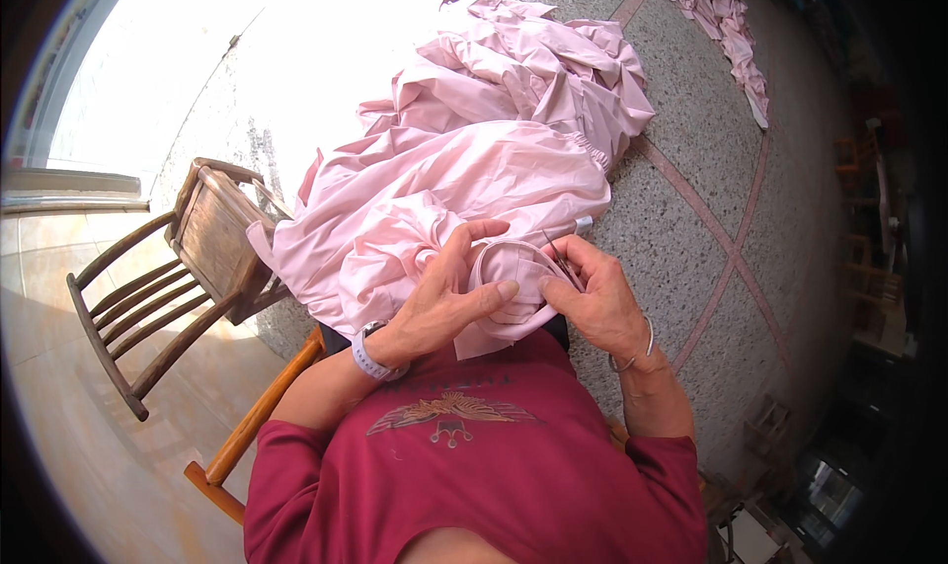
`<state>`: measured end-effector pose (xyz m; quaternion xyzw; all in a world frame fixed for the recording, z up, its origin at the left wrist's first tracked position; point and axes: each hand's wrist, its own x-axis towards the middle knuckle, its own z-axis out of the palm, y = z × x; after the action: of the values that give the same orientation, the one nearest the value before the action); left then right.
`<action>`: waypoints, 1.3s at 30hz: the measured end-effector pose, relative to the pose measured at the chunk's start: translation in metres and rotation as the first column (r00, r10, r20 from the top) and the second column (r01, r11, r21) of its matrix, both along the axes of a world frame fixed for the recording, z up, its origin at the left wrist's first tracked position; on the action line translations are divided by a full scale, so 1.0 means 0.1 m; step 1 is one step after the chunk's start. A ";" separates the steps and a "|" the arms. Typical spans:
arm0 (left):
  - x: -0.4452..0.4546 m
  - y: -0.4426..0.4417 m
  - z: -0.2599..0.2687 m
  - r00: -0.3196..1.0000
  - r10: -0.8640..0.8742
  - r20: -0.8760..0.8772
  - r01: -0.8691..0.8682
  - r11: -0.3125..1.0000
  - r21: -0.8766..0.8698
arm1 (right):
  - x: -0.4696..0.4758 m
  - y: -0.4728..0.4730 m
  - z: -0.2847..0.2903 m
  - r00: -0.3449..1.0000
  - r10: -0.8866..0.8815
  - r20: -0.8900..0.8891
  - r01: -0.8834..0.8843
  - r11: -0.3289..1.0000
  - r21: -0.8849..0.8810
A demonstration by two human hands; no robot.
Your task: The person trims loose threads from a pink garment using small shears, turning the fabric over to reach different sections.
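A pale pink garment (pixel 474 164) lies bunched over my lap and spreads away in front of me. Its curved band (pixel 522 256), perhaps a collar or cuff, is looped between my two hands. My left hand (pixel 452 290) is at the left of the loop, thumb pressed on the cloth and index finger stretched along the far side; its other fingers are hidden. Between the fingers of my right hand (pixel 596 290) is a slim dark metal tool (pixel 557 253), which looks like small thread snips. The right thumb also touches the band's edge.
A wooden chair (pixel 215 231) stands to the left on the floor. The orange wooden arm (pixel 259 408) of another seat is beside my left elbow. More pink cloth (pixel 711 16) lies on the speckled floor (pixel 666 216) at the far right. Strong sunlight washes out the upper left.
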<state>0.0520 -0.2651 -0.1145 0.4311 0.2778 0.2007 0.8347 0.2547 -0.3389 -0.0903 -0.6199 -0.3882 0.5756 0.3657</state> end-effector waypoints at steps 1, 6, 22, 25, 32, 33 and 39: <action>0.01 0.00 0.00 0.999 -0.001 -0.049 0.000 1.000 -0.018 | 0.00 0.00 -0.01 0.999 -0.020 -0.027 0.020 1.000 0.012; -0.01 -0.01 -0.14 0.991 -0.036 -0.128 0.039 0.999 0.021 | 0.08 -0.04 -0.07 0.999 -0.027 0.045 0.023 0.996 0.083; 0.05 -0.03 -0.12 0.990 0.022 -0.142 -0.008 0.995 0.096 | 0.12 -0.03 -0.09 1.000 -0.018 -0.004 0.018 0.999 0.050; 0.04 -0.03 -0.17 0.988 0.017 -0.156 -0.004 0.996 0.084 | 0.12 -0.04 -0.09 1.000 -0.023 -0.013 0.024 0.999 0.048; 0.05 -0.03 -0.20 0.987 0.028 -0.157 -0.011 0.995 0.104 | 0.12 -0.04 -0.11 1.000 -0.026 -0.015 0.027 0.998 0.051; 0.04 -0.03 -0.21 0.987 0.028 -0.158 -0.011 0.994 0.105 | 0.12 -0.04 -0.11 1.000 -0.023 -0.011 0.023 0.998 0.050; 0.04 -0.03 -0.19 0.986 0.025 -0.163 -0.009 0.995 0.097 | 0.12 -0.04 -0.09 1.000 -0.023 -0.008 0.023 0.998 0.058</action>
<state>0.0561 -0.2678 -0.1331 0.4833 0.3395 0.1845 0.7856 0.2664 -0.3424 -0.0993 -0.6115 -0.3963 0.5620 0.3915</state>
